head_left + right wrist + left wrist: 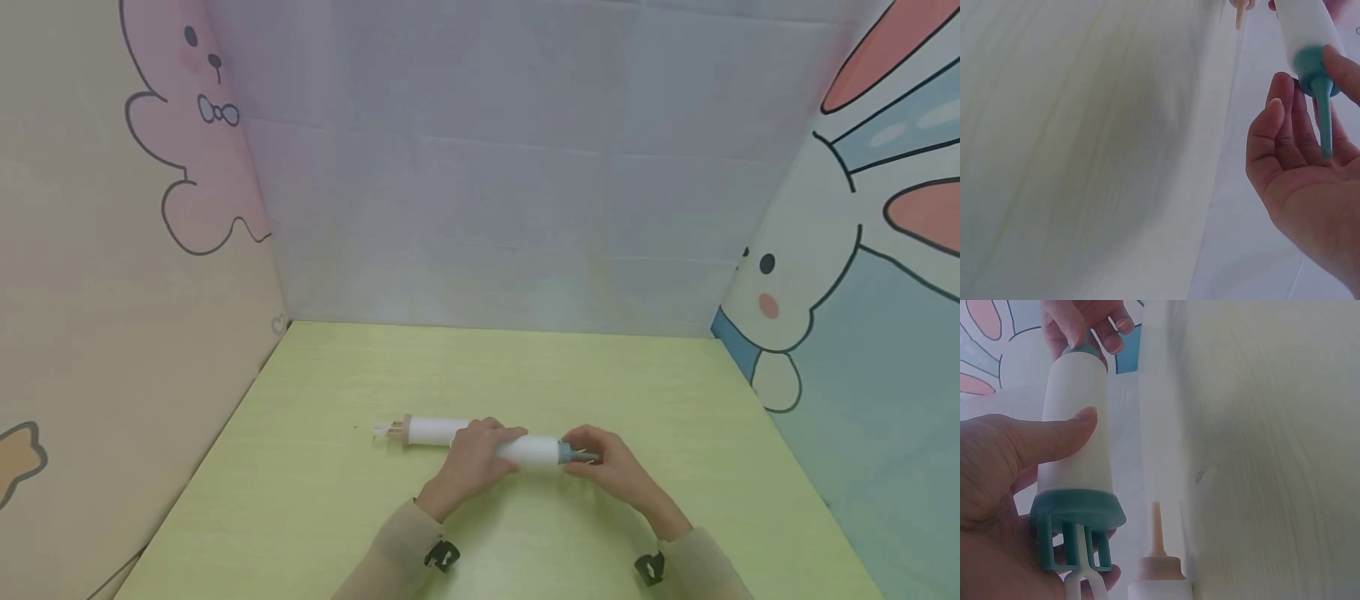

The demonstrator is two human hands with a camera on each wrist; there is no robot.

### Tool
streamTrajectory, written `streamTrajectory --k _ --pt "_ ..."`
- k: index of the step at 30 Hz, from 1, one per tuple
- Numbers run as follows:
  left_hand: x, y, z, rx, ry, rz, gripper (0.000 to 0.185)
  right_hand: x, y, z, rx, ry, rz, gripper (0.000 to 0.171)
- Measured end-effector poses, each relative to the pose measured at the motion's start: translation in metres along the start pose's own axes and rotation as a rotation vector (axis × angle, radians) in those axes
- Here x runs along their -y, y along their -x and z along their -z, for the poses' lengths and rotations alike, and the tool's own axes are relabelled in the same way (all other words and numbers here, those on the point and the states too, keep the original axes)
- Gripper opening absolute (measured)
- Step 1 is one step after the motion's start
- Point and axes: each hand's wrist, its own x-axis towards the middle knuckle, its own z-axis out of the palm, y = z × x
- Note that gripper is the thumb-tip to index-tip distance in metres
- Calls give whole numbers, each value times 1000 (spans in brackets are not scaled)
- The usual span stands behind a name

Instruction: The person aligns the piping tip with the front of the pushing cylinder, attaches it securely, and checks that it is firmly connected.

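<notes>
My left hand (474, 458) grips the white barrel of a piping syringe (534, 451), its thumb laid across the barrel in the left wrist view. A teal collar (1077, 509) with open struts and a white plunger (1082, 550) sits at its near end. At the other end is a teal nozzle cap (1310, 62) with a long thin tip. My right hand (613, 467) holds this cap between thumb and fingers, and the tip (1324, 125) points over its palm. A second, beige-and-white piping syringe (433, 431) lies on the table just behind, its beige nozzle (1157, 537) visible in the left wrist view.
The pale yellow-green table (360, 533) is bordered by a plain pale back wall (495, 183). Side panels with a pink cartoon animal (187, 142) and a white cartoon rabbit (802, 275) stand left and right.
</notes>
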Motion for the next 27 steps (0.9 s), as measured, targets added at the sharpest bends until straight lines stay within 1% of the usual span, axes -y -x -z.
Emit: streamTrajectory --k 6,9,11,13,15,16,18,23,27 --pt "1 -1 -1 -7 -14 -3 46 0 0 0 28 91 -84 29" --pt "0 0 -1 -2 -11 1 46 3 -1 0 35 131 -137 33" --pt "0 -1 -1 -1 -10 3 46 6 -1 0 18 136 -180 39" --pt "1 0 0 4 -12 6 47 9 -1 -1 -17 128 -209 41" --pt "1 -1 0 6 -13 9 47 10 0 -1 -55 105 -211 40" --pt "2 -1 0 7 -10 11 47 10 0 -1 -70 97 -198 39" --pt "2 -1 0 7 -7 13 47 9 1 -1 -79 71 -144 38" --pt "4 -1 -1 8 -4 14 46 6 2 -2 -42 15 5 45" --pt "4 -2 0 13 -2 16 47 5 3 -3 -40 16 46 43"
